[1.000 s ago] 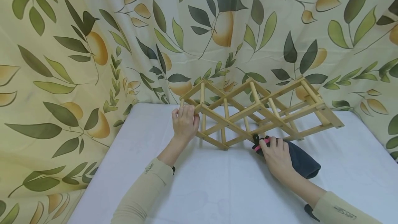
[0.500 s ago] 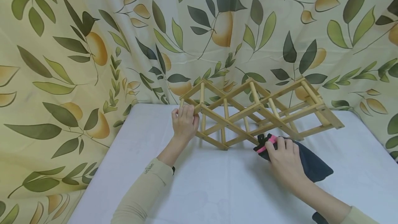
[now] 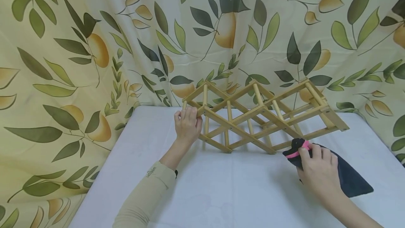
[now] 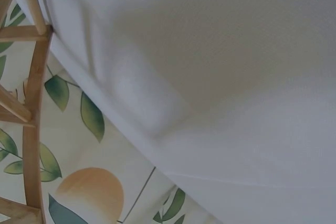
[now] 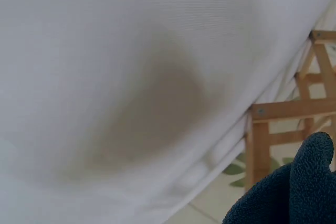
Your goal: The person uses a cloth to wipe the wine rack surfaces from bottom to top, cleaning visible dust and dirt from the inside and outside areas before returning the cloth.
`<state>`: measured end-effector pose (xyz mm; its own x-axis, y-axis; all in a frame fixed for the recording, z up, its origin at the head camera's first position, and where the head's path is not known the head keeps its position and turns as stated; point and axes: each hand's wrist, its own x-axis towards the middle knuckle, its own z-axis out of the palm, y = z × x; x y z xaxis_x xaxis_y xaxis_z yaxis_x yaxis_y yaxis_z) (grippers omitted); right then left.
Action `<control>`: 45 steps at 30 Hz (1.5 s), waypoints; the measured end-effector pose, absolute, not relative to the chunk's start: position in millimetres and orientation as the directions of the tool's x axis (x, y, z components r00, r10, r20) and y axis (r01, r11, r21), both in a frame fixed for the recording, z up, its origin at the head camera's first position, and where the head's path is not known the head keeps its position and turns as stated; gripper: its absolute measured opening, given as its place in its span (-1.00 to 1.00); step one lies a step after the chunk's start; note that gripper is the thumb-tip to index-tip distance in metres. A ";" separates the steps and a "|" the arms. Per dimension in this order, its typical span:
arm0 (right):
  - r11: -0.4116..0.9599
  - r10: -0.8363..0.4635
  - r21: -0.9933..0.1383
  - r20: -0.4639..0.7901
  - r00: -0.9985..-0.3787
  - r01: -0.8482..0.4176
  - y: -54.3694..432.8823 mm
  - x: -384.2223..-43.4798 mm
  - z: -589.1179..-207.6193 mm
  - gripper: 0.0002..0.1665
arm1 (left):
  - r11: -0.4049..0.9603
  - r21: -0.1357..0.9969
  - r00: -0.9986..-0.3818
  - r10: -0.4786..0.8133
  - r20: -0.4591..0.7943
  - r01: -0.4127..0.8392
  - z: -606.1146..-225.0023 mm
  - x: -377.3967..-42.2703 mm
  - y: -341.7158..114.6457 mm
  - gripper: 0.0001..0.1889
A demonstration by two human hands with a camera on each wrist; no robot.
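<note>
A wooden folding lattice rack [image 3: 232, 127] of crossed slats and round dowels stands stretched out on the white-covered table. At its left end my left hand [image 3: 188, 124] grips the frame with curled fingers. The slats [image 4: 32, 129] show along the left edge of the left wrist view, where the hand is out of sight. In front of the rack's right half, my right hand [image 3: 321, 171] pinches a dark navy cloth [image 3: 354, 178] with a bright pink strip near its gathered end. The fuzzy cloth [image 5: 312, 187] fills the lower right corner of the right wrist view, close to the rack's slats.
The white tablecloth [image 3: 221, 192] covers the table, which ends at a back edge just behind the rack. A curtain [image 3: 142, 62] printed with leaves and fruit hangs behind and at the left side. A shadow falls on the tablecloth below the right hand.
My right hand has carried the cloth rightward along the rack's front, from its lower middle toward the right end, uncovering a lower slat corner. The left hand and the rack stay in place.
</note>
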<state>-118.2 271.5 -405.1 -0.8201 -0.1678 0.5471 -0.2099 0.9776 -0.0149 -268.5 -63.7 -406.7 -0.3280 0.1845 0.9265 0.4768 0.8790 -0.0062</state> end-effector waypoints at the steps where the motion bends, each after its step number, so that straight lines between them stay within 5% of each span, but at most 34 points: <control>1: 0.981 -0.151 -0.020 0.538 -0.829 -0.191 275.3 -116.8 -406.7 -0.24 | 0.878 -0.005 -0.327 0.183 0.927 0.478 -406.9 -268.6 -63.6 -0.85; 14: 0.994 0.100 -0.078 0.273 -0.957 0.081 331.1 -105.3 -443.9 -0.24 | 0.877 -0.004 -0.325 0.183 0.928 0.481 -408.2 -268.7 -64.4 -0.84; 45: 0.987 0.157 -0.054 0.115 -0.981 0.151 359.9 -112.3 -480.8 -0.24 | 0.879 0.012 -0.357 0.181 0.916 0.477 -408.3 -267.8 -64.1 -0.83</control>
<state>-112.3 359.9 -480.8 -0.9810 0.1567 0.1146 0.1513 0.9870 -0.0538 -267.8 -64.1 -408.3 -0.3573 0.1811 0.9163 0.4771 0.8788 0.0124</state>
